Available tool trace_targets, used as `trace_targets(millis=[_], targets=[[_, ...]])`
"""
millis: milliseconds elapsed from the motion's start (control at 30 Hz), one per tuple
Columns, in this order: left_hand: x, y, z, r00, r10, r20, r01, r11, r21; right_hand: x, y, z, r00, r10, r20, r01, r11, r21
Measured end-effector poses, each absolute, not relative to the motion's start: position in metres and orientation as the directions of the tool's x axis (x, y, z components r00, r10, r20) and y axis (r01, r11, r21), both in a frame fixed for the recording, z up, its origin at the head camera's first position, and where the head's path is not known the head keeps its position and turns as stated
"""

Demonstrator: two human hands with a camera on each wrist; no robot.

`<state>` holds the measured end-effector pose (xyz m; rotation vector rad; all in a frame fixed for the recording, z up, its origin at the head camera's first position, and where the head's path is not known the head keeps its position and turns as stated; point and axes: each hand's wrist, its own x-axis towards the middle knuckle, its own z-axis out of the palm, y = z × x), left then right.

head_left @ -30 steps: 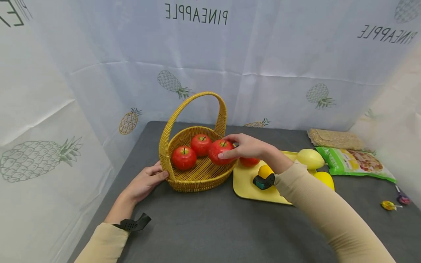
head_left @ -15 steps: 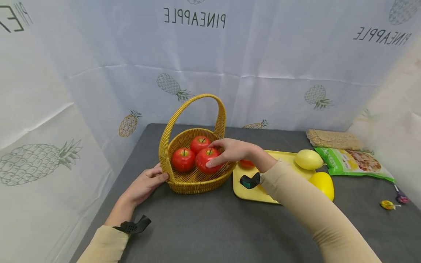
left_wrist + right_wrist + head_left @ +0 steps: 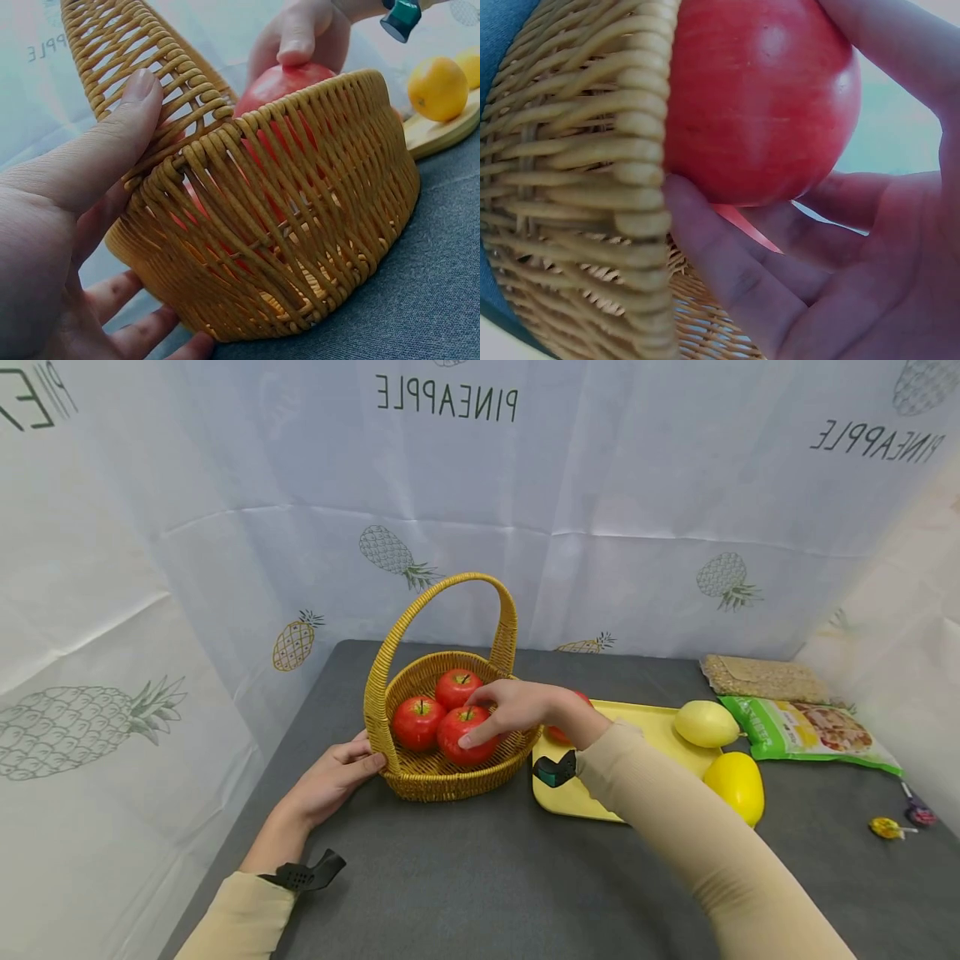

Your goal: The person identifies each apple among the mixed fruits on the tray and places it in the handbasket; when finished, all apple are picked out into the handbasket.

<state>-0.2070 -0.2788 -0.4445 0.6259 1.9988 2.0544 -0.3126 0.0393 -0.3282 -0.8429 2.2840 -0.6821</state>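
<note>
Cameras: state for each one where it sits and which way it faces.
Head: sits above, facing forward and down at the basket on the table; both forearms and hands show.
Left wrist: sits low beside the basket wall; the left hand rests against it.
Right wrist: sits under the palm, looking up; the right hand grips a red apple.
Shared: all three show the basket and that apple.

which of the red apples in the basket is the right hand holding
The front apple, nearest the basket's right rim; the right hand grips it. The other two lie free behind.
</note>
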Motion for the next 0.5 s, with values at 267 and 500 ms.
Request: trace_targets(millis=[267,500], targets=[[-0.207,-0.279,-0.444,-0.894,0.426,0.141,0.134,-0.048,0.99,-0.312,0.028,-0.329,-0.583,-0.71,-0.395,-0.39,0.671,-0.63],[-0.207,-0.278,-0.442,-0.893,0.427,0.142,0.135,-0.047,0.99,-0.31,0.02,-0.332,-0.577,-0.703,-0.415,-0.395,0.685,-0.612]])
